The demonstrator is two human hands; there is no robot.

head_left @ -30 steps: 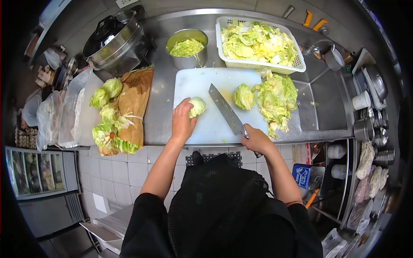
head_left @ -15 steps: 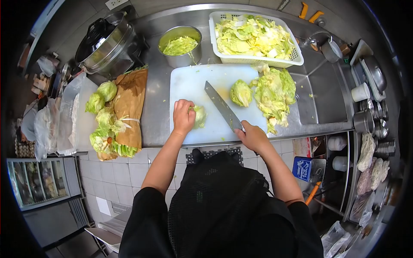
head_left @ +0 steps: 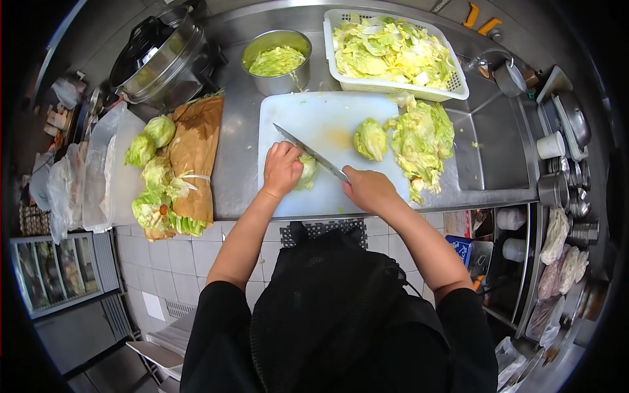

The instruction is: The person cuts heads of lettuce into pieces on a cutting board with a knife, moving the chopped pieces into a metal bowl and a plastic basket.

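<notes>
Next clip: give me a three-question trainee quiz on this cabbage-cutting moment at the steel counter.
1. True or false: the right hand grips the long steel knife.
2. What does the left hand press onto the white plastic cutting board?
3. The white slotted basket holds: A) whole heads B) cut cabbage leaves C) nothing.

Key: 1 true. 2 the small pale green cabbage piece. 3 B.
</notes>
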